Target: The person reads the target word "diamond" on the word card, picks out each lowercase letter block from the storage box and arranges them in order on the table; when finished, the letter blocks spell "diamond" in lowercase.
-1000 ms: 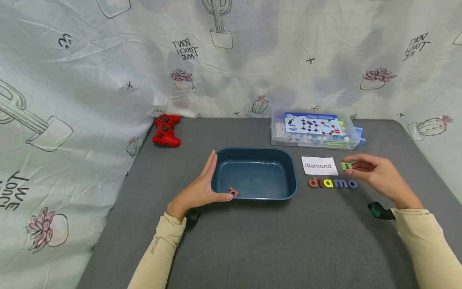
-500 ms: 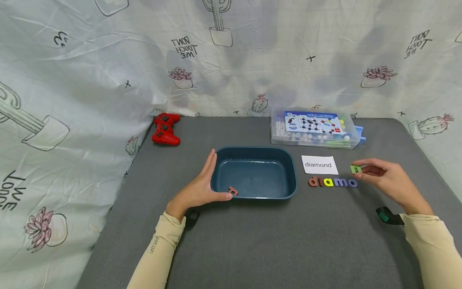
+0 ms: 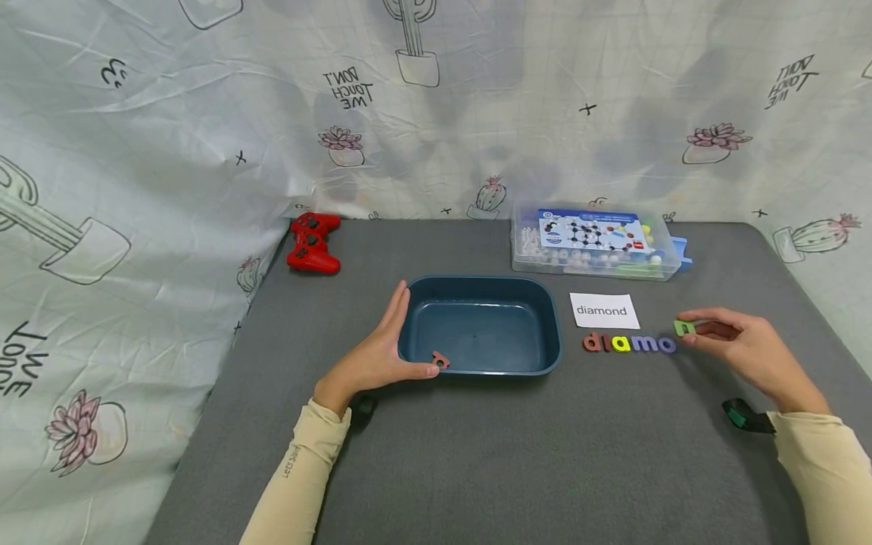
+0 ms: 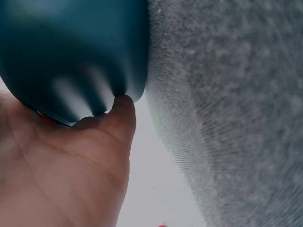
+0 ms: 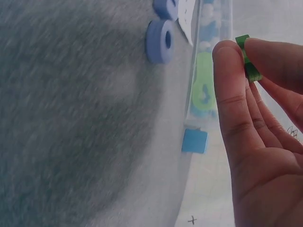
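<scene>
My left hand (image 3: 371, 359) holds the left end of a dark blue plastic tray (image 3: 504, 372), fingers along its outer wall and thumb at the front rim. A small reddish-brown letter (image 3: 441, 360) lies inside the tray beside the thumb. Between thumb and fingertips, my right hand (image 3: 756, 352) pinches a green letter n (image 3: 684, 328), whose edge shows in the right wrist view. Just left of it, a row of letters reads "diamo", ending in the purple letter o (image 3: 667, 346). Above the row lies a white card (image 3: 605, 311) printed "diamond".
A clear plastic case (image 3: 586, 257) of small parts stands at the back right, with a blue piece (image 3: 681, 253) beside it. At the back left lies a red game controller (image 3: 313, 244). A patterned cloth (image 3: 443, 113) hangs behind the grey tabletop (image 3: 518, 462).
My right hand has moved right and slightly toward me with the green letter n, from beside the card to past the end of the row. The left hand and tray have stayed put.
</scene>
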Motion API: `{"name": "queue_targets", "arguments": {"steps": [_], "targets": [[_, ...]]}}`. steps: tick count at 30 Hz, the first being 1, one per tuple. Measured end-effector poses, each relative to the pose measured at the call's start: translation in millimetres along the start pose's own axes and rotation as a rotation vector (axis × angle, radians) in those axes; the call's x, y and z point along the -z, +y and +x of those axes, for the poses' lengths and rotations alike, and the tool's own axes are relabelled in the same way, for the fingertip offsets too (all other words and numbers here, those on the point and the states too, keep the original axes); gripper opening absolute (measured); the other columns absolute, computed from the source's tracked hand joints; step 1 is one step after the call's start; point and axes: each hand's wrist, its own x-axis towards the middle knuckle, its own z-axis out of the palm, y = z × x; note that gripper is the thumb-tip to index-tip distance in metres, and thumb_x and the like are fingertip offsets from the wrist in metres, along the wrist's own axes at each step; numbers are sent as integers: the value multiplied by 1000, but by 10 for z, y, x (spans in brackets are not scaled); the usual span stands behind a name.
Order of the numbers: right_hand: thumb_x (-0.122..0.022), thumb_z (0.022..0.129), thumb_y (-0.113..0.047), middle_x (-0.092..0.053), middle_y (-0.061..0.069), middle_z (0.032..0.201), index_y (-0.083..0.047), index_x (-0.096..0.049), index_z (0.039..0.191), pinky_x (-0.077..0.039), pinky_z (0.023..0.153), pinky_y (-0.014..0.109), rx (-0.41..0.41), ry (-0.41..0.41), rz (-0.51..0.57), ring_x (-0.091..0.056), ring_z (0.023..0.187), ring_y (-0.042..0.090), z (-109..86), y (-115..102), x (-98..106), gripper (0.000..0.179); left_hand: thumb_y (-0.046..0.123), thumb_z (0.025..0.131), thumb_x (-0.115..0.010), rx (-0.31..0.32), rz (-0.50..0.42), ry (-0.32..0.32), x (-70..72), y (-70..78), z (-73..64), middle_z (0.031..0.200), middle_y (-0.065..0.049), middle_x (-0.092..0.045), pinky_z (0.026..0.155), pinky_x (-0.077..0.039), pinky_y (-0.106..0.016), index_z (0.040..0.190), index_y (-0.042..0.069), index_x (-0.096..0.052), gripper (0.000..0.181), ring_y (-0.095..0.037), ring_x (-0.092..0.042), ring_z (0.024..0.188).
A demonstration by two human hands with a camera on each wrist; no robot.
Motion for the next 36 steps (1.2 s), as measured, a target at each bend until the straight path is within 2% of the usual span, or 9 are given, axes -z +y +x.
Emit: {"name": "queue_targets", "arguments": {"steps": [5,8,18,23,28,32,36], "targets": [[-76,104,-22,-70,23,128,3,-67,138,-51,66,18,-24,13,-56,-57,89,-15,8,47,-17,43,53,84,-87,-3,0,-3,6,0,-4,177,7,21,121,-25,-68,172,25,12,135,-27,-4,163],[-76,103,-18,-67,32,130,5,-67,137,-50,65,19,-28,20,-87,-55,87,-15,8,72,-27,42,50,85,-87,-2,-4,-3,5,-2,-5,177,7,21,121,-25,-68,172,26,12,134,-27,-5,163],[-78,99,-8,-67,30,123,6,-70,130,-52,62,22,-1,27,-147,-54,84,-13,15,141,-42,35,55,84,-87,1,-11,-3,6,13,-10,177,7,21,120,-26,-68,172,27,12,135,-28,-5,163],[-79,95,0,-71,28,114,7,-73,123,-52,60,23,76,39,-167,-55,82,-14,19,196,-54,29,47,85,-87,1,-16,-1,4,20,-12,177,10,21,120,-26,-68,172,27,12,133,-27,-5,163],[-81,93,2,-74,16,98,6,-75,117,-49,59,22,140,42,-184,-56,78,-9,22,241,-65,25,44,86,-87,5,-16,-2,4,22,-7,177,10,21,120,-26,-69,172,26,12,132,-28,-5,163],[-81,92,2,-71,7,93,5,-76,115,-46,60,23,154,33,-213,-55,77,-5,27,245,-86,23,43,86,-87,0,-14,1,7,24,-10,177,8,20,119,-27,-69,172,23,11,132,-28,-5,163],[-81,92,2,-69,4,91,4,-76,114,-45,60,24,161,33,-233,-54,77,-3,35,246,-103,23,43,86,-87,2,-11,4,7,31,-16,177,9,20,120,-27,-68,172,23,11,132,-27,-6,163]]}}
